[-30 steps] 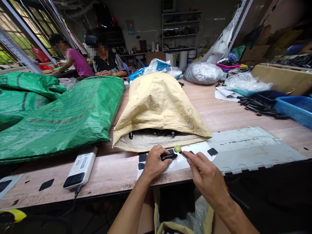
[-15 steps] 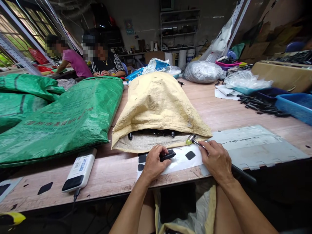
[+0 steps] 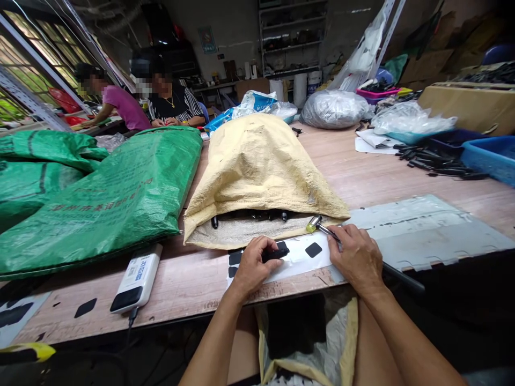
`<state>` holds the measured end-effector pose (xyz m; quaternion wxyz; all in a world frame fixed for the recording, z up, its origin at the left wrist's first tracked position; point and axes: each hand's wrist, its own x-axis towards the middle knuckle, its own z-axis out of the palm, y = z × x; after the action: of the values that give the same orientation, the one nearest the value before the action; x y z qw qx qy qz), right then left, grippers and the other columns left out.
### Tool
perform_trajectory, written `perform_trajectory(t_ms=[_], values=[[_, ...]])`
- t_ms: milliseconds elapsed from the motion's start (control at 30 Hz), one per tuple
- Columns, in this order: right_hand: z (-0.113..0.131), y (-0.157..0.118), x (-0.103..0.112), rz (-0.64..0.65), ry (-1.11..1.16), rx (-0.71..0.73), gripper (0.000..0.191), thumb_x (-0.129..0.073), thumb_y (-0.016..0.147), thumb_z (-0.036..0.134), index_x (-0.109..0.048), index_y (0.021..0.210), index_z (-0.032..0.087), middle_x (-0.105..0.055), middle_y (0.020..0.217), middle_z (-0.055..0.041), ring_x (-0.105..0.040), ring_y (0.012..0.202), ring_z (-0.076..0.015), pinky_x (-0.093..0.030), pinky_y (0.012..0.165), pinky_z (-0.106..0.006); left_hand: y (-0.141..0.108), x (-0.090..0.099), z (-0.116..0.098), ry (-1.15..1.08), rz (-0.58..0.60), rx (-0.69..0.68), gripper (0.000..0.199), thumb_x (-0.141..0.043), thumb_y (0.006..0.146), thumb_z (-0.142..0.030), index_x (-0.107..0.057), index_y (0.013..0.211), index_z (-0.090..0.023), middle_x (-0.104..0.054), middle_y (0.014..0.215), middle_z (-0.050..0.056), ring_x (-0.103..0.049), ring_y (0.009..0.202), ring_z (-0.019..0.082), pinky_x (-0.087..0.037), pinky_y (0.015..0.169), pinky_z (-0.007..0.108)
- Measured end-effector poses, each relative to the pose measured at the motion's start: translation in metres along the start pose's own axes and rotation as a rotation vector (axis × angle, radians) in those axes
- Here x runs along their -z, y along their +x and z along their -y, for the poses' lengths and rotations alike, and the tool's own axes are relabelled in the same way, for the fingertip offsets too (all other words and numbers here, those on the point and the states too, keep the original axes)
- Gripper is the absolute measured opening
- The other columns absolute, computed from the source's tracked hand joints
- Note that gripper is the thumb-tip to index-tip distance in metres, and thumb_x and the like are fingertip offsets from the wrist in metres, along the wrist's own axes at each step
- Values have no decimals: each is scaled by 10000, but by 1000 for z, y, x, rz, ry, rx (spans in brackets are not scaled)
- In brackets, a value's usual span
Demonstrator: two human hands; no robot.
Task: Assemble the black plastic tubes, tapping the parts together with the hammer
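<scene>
My left hand (image 3: pixel 252 264) is closed around a slim black pen-like piece (image 3: pixel 277 254), whose tip points right over a white sheet (image 3: pixel 295 256). Gripped in my right hand (image 3: pixel 357 257) is a small hammer (image 3: pixel 314 223) with a metal head and a yellow face. Its black handle runs out behind the hand to the lower right. The hammer head lies at the right front lip of a tan woven sack (image 3: pixel 261 161). Dark pieces (image 3: pixel 215 222) show in the sack's mouth; the deeper contents are hidden. A black rounded square (image 3: pixel 313 250) sits on the sheet between my hands.
Green sacks (image 3: pixel 132 182) and a white power bank (image 3: pixel 137 279) with a cable are at left. To the right are a grey sheet (image 3: pixel 430 230), a pile of black parts (image 3: pixel 438 165) and a blue bin (image 3: pixel 493 158). An open sack (image 3: pixel 352 338) hangs below the table edge. Two people sit beyond.
The view has shifted slightly. My hands keep their grips, and the hammer head stays by the sack's lip; the black piece has turned slightly in my left hand.
</scene>
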<state>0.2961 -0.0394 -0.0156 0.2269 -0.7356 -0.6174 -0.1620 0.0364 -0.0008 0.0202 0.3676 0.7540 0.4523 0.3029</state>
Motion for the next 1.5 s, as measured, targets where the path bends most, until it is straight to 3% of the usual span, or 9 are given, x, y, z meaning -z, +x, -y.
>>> perform_trajectory(t_ms=[100,233,333,533,733,900,967,1200,1500], values=[[0,0,-1,-3,2,9,259,-549,923,278,-687,1138,239,-637,958,-64,-498,882,-223,-303,738,-346,-20,11,-31,-40,122,-3,149,-686,815,-280,-663,954,-231,-665,981,31,-570,944,217,-434,809,309],[-1,-1,-1,-19,-29,20,260,-545,933,293,-686,1144,236,-636,952,-61,-488,864,-222,-299,734,-349,-58,2,-59,-97,514,47,213,-682,847,-353,-708,1043,-274,-704,951,-2,-607,840,186,-441,744,275],[-1,-2,-1,-31,-46,26,259,-536,942,303,-689,1142,238,-633,952,-55,-483,854,-221,-298,729,-347,-81,-34,-41,24,671,247,270,-727,777,-368,-729,1040,-305,-730,913,-14,-630,811,202,-439,697,278],[-1,-2,-1,-48,-26,29,254,-552,933,292,-692,1138,237,-635,948,-52,-486,845,-216,-298,721,-344,-107,-97,19,365,497,614,281,-637,823,-382,-738,1025,-214,-737,1035,127,-676,988,316,-504,839,410],[-2,-3,-3,-49,-37,46,250,-535,938,292,-689,1125,233,-627,925,-55,-482,839,-222,-294,716,-351,-71,-33,-32,37,693,301,341,-679,805,-552,-749,953,-253,-731,786,11,-666,720,197,-483,646,275],[-1,-2,-1,-35,2,31,252,-531,938,276,-679,1137,231,-634,961,-64,-494,868,-224,-294,736,-344,8,52,-31,486,-212,321,326,-493,960,-424,-705,985,-177,-720,910,103,-658,832,244,-479,729,337],[1,-1,1,-14,26,19,246,-538,933,266,-676,1134,234,-632,960,-64,-492,883,-224,-298,750,-341,33,71,-12,762,-406,433,284,-540,932,-363,-679,1049,-145,-697,1058,183,-646,1008,327,-480,831,408],[8,3,8,48,57,-47,219,-540,948,269,-666,1127,248,-616,980,-61,-484,938,-226,-304,781,-338,67,73,30,875,-471,695,374,-509,929,-382,-560,1213,-145,-630,1213,250,-636,1088,434,-501,813,529],[9,2,9,53,47,-46,217,-555,936,262,-667,1122,244,-610,977,-66,-479,933,-227,-300,765,-337,37,67,21,695,-454,501,309,-589,862,-364,-576,1140,-231,-705,1012,111,-664,887,321,-480,731,406]])
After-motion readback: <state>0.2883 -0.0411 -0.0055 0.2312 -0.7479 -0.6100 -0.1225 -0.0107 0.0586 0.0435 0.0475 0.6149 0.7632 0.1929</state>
